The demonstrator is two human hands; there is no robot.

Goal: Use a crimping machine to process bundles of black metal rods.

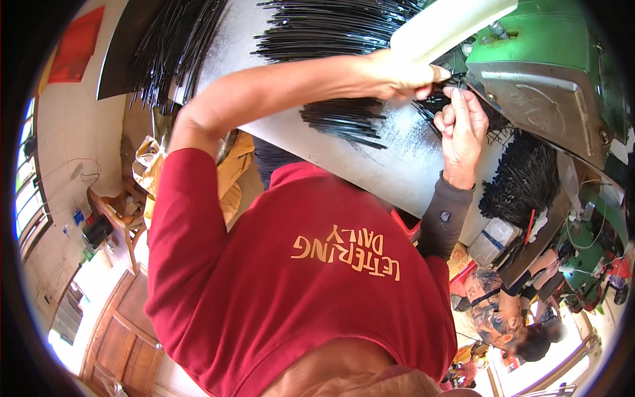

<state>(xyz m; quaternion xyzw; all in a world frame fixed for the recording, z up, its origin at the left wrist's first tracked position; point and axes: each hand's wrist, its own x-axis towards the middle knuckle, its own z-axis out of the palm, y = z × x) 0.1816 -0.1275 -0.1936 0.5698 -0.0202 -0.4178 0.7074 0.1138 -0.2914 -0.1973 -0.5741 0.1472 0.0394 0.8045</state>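
Fingers on the left hand [403, 79] and right hand [463, 122] bend by the green machine [536, 43]; how closed, or on what, is unclear. Black sticks [344, 124] near the table [403, 169]'s front edge look light and stiff: grab their middles.

Two hands [462, 122], one green machine [536, 86], one white chute [443, 30], at least four piles of black strips [337, 30]

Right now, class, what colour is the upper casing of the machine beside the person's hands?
The upper casing is green; it shows best in the head view.
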